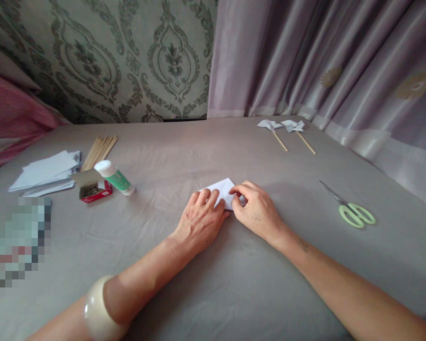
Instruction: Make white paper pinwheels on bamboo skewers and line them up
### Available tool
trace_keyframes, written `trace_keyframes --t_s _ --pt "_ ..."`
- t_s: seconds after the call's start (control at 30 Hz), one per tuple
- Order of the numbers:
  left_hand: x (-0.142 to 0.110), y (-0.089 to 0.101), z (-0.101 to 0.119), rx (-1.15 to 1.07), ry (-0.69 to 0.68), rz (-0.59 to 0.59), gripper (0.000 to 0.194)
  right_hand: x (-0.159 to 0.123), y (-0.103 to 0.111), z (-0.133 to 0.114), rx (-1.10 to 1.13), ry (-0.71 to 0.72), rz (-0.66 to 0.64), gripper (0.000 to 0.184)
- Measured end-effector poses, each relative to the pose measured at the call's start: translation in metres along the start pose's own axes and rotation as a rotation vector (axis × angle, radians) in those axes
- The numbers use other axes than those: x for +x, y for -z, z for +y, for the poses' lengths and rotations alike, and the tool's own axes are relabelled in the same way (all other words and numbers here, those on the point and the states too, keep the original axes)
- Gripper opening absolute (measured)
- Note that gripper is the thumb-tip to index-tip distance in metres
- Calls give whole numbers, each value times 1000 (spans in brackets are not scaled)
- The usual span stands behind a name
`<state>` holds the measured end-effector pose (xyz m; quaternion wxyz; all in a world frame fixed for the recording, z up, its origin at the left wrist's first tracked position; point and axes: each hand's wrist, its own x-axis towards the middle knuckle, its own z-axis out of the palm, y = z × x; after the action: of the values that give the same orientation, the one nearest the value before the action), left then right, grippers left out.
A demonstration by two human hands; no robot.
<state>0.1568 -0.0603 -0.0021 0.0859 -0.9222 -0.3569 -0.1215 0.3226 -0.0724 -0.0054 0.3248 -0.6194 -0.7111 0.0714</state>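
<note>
A small folded piece of white paper (pixel 224 188) lies on the grey cloth surface (pixel 213 284) in the middle. My left hand (pixel 201 219) lies flat on the paper's left part, fingers together and pressing down. My right hand (pixel 255 208) is at the paper's right edge, its fingers curled in a pinch on that edge. Most of the paper is hidden under both hands.
At the left lie a stack of white paper sheets (pixel 46 173), a bundle of wooden sticks (pixel 99 150), a glue stick (pixel 115 177) and a small red box (pixel 92 189). Green-handled scissors (pixel 351 208) lie at the right. Two paper pinwheels on sticks (pixel 287 130) rest at the back, by the curtain.
</note>
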Motion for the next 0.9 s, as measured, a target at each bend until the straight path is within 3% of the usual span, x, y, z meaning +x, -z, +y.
trace_keyframes --t_s 0.17,0.5,0.77,0.9 --pt "-1 -1 1 1 -12 25 30 1 -4 2 -52 128 -34 25" --pt "0 2 3 2 2 12 31 4 -7 3 -168 173 -119 29" --pt "-6 -2 0 -19 -127 102 21 7 4 -9 -372 316 -210 22" --pt "-8 -2 0 -18 -156 121 25 8 -2 -1 -182 231 -133 22"
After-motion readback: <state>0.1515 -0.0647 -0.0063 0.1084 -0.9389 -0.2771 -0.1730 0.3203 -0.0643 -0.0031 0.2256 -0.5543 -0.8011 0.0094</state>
